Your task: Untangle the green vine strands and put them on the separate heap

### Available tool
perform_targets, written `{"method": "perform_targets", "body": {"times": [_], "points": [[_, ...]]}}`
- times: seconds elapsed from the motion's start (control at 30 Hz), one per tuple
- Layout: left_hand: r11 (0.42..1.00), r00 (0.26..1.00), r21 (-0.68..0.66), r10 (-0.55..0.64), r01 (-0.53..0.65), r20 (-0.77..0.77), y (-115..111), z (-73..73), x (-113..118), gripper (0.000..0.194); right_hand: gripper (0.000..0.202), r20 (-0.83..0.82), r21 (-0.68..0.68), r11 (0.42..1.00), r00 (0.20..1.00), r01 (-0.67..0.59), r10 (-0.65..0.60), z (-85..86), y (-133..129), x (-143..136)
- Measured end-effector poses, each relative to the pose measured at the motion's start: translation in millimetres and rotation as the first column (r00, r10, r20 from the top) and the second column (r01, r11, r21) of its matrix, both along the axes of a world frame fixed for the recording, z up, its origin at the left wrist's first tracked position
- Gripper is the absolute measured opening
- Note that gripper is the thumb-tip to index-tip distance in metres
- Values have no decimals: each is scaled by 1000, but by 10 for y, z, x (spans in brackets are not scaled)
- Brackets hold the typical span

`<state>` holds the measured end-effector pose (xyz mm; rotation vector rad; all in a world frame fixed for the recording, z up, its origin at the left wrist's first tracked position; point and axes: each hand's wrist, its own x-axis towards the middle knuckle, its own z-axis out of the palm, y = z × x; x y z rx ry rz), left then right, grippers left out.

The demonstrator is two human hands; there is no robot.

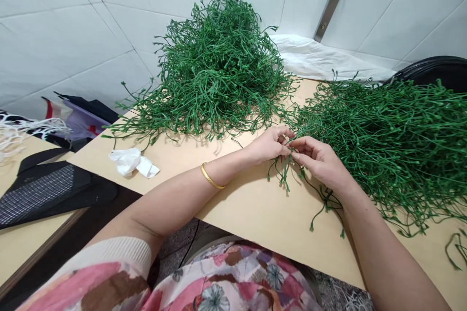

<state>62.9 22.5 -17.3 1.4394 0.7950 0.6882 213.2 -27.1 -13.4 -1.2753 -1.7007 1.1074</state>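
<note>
Near the front edge of the counter (255,204), the left hand (268,146) and right hand (321,159) are pinching green plastic-looking stems (283,176), probably light and bendy, best held mid-stem.

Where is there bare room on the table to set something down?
Bare table shows between the left forearm, loose stems and near edge; a smaller patch lies between the tissue and that forearm. Crowded: the back pile and right pile.
</note>
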Motion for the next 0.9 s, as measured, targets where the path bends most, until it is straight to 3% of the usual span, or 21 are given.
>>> {"method": "perform_targets", "body": {"times": [0.2,0.37,0.47,0.63,0.7,0.77,0.9], "points": [[999,999,-1,-46,46,-5,6,-33,2,26,14,68,3,1000,998,-6,6,-49,2,-1],[991,994,-102,-80,88,74,-3,24,-27,34,19,-127,-96,995,992,1,-13,9,0,0],[991,992,-93,-91,99,88,-15,55,-34,33,20,-199,-152,988,979,16,-47,42,-4,-9],[998,997,-65,21,-16,76,-17,33,-23,26,24,-262,-184,975,950,125,-171,34,13,22],[995,995,15,96,-97,35,-10,13,-18,23,27,-286,-214,964,934,156,-215,25,24,39],[961,978,186,207,-203,-6,-7,9,-19,17,29,-288,-246,954,927,173,-242,21,31,47],[783,929,529,369,-327,28,-27,64,-28,5,28,-262,-241,953,933,183,-246,19,39,43]]}}
